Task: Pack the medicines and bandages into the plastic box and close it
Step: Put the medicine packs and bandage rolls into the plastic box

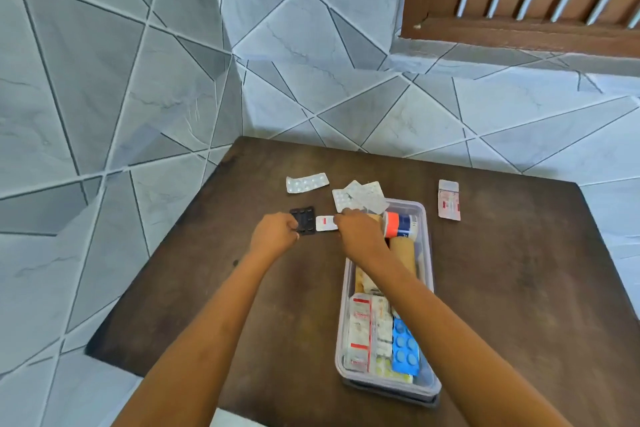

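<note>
I take the plastic box (429,291) as my landmark; it stands open on the dark brown worktop (207,288), with its long side running away from me. Inside it, at the near end, I see several strips of medicines lying flat, among them a blue blister strip (405,347) and white strips with red print (362,329). At the far end of the box there is a roll with an orange and blue label (401,224), and next to it a tan bandage roll (403,253). My right hand (358,230) reaches over the far left corner of the box, and its grip is narrow, pinching a small white strip with a red mark (325,222) just left of the box. My left hand (275,234) is further to the left of the box; its grip is closed on the edge of a black blister strip (304,220), which lies on the worktop touching the white strip. Beyond the far left corner of the box some silver strips (360,199) lie in a loose pile, partly over the rim. One more silver strip (306,183) lies further left and beyond the box, apart from the pile. To the right of the box, near its far end, lies a white strip with red print (449,199), well apart from the others.
</note>
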`<state>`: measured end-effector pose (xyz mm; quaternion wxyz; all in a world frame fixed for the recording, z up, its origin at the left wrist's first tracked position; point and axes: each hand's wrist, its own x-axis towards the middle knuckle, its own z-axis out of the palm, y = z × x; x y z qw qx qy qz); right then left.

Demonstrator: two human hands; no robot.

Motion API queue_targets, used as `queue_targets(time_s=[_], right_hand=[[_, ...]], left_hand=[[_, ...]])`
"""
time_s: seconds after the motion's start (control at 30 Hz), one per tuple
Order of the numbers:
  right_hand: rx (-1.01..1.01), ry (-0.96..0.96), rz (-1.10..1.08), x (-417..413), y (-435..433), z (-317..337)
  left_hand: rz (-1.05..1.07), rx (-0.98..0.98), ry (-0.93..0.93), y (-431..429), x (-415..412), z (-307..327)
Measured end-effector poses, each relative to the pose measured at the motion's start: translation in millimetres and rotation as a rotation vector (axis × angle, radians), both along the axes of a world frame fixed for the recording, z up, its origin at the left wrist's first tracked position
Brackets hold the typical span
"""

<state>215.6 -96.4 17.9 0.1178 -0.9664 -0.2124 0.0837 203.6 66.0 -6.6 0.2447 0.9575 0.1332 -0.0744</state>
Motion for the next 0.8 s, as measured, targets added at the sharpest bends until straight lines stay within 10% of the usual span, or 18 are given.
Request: queue_targets(time_s=[0.47,0.8], right_hand=[[-0.144,0.214,-0.238,77,63,-57],[-0.032,-0.014,-0.24,70,59,-25]], left_hand=[[-0.255,0.055,0.229,32,98,-54],[-0.098,-0.025,0.088,40,86,-55]])
